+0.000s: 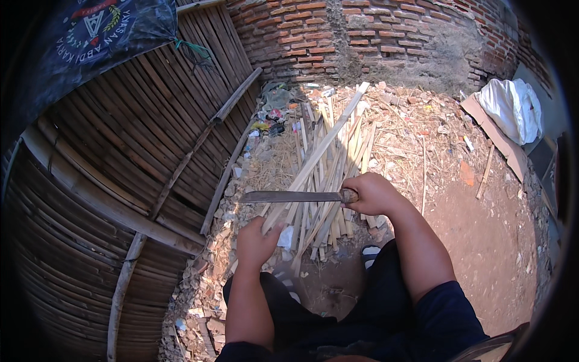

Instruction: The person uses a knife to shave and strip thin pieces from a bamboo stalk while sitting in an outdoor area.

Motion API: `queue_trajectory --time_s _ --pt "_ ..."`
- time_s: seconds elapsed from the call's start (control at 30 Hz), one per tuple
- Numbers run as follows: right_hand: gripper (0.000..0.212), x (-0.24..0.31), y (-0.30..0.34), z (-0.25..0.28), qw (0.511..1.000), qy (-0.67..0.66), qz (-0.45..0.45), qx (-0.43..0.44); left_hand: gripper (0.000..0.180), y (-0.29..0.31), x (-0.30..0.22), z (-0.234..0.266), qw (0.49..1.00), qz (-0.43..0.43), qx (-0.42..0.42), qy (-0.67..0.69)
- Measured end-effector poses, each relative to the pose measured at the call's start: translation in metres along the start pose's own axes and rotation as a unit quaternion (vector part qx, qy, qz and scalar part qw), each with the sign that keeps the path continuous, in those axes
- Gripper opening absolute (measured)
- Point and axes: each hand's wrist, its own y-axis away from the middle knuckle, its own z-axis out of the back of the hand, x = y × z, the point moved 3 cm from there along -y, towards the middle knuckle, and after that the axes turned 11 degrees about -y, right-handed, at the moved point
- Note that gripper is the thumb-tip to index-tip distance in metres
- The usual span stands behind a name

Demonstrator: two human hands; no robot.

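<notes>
A machete [292, 196] with a long dark blade and a wooden handle is in my right hand [368, 193], its fingers wrapped round the handle. The blade points left and lies level across the view, over a long pale bamboo strip [329, 137]. My left hand [256, 241] grips that strip near its lower end, below the blade. The strip slants up and to the right, away from me. Whether the blade touches it I cannot tell. Under both lies a pile of split bamboo strips [341, 163] on the ground.
A bamboo slat wall [145, 120] with a dark printed banner [114, 45] stands on the left. Brick wall [386, 36] closes the far side. Rubble and litter [274, 114] cover the ground. A white sack [512, 111] rests on cardboard [497, 139] at the right.
</notes>
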Motion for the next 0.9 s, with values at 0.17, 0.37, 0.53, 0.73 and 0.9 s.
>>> queue_trajectory --time_s 0.17,0.37,0.53,0.73,0.9 --pt "0.040 -0.017 0.000 0.011 0.997 -0.043 -0.046 -0.054 0.042 -0.003 -0.002 0.010 1.000 0.000 -0.007 -0.014" --pt "0.042 -0.026 -0.001 0.017 0.989 -0.053 -0.088 -0.109 0.043 -0.004 0.011 0.015 0.999 0.023 0.003 -0.026" --pt "0.043 -0.019 0.003 -0.011 0.999 -0.029 -0.002 -0.020 0.040 -0.005 0.014 0.036 0.994 0.073 0.073 0.034" --pt "0.041 -0.004 0.000 -0.005 0.997 0.019 -0.034 -0.060 0.041 -0.007 0.023 0.031 0.997 0.032 0.061 0.038" --pt "0.036 0.042 0.018 -0.006 0.994 0.074 -0.032 -0.069 0.043 -0.013 0.023 0.036 0.989 0.060 0.093 0.095"
